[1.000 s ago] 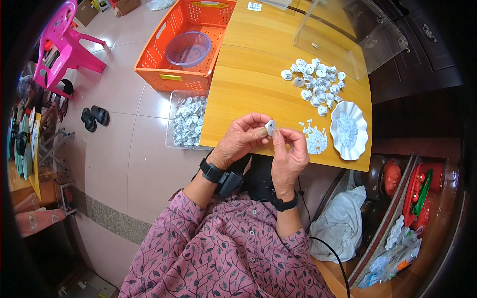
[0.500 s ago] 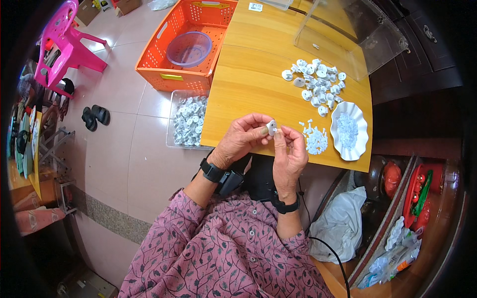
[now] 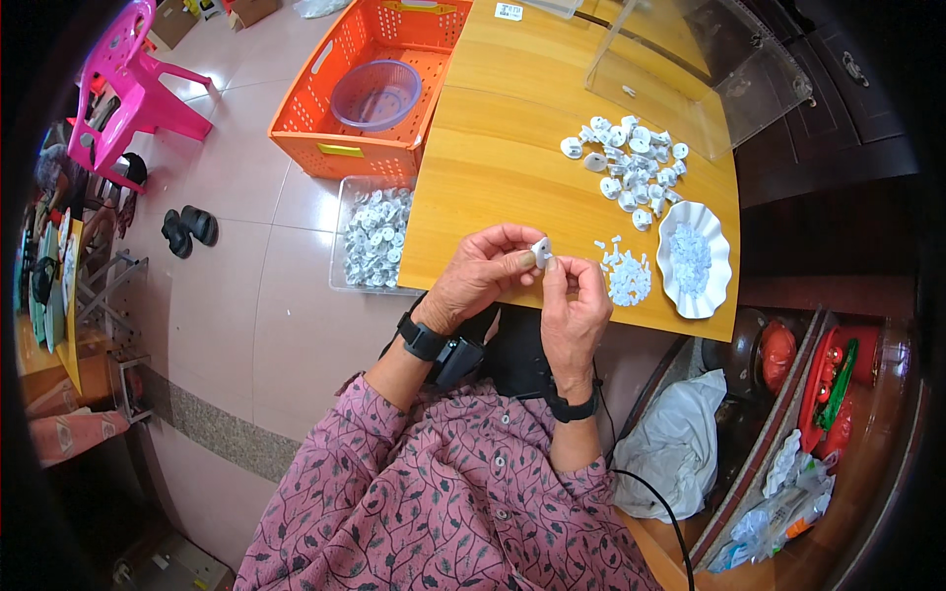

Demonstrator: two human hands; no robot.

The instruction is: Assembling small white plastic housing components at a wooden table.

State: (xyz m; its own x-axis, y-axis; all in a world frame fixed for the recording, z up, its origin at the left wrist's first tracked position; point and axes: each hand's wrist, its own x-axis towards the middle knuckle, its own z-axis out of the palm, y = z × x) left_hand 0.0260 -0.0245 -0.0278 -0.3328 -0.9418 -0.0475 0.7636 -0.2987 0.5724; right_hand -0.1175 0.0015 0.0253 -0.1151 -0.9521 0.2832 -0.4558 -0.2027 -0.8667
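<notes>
Both hands meet over the near edge of the wooden table (image 3: 512,128): the left hand (image 3: 483,276) and right hand (image 3: 574,310) share a pinching grip on one small white plastic piece (image 3: 541,250) (fingertips touching it).

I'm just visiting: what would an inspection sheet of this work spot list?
Surface: wooden table, mostly bare near the hands.
Job's things: small white part pinched between left hand and right hand; heap of white caps; white dish of tiny pieces; small loose pile.
Clutter: clear box at the far edge.
Grippers: both hands at the part.
Cables: black cable by the right arm.
Surroundings: orange crate, clear tray of white parts, pink chair, sandals.
</notes>
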